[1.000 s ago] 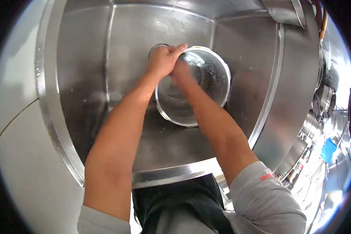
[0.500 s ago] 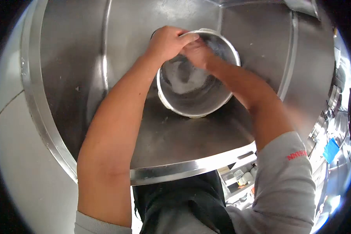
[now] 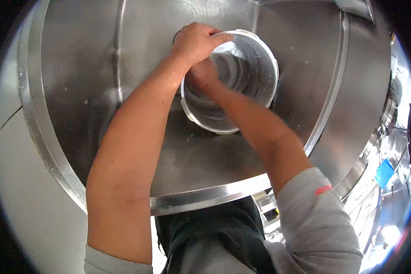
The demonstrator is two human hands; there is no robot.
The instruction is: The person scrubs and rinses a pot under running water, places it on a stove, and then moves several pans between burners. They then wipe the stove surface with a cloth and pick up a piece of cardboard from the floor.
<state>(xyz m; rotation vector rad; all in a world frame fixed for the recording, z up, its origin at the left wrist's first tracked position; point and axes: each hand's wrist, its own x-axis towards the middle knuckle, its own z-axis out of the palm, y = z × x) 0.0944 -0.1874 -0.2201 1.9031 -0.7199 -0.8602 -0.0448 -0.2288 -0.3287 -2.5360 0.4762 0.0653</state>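
Note:
A round metal pot [image 3: 260, 109] stands in a stainless steel sink [image 3: 205, 178], its opening facing me. My left hand [image 3: 195, 43] grips the pot's rim at the upper left, the thumb lying over the edge and the fingers on the outer side. Inside the pot, against the left part of its wall, is my right hand [image 3: 202, 75]. It is blurred and partly hidden behind the left wrist, so its fingers and anything in them cannot be made out.
The sink's front edge [image 3: 214, 194] runs between the pot and my dark apron [image 3: 210, 233]. A raised metal ridge [image 3: 335, 86] lies right of the pot. Farther right are shelves with blurred items and a blue object [image 3: 384, 173].
My right hand has moved left and slightly down inside the pot, and the right forearm has swung left with it. The left hand keeps its place on the rim.

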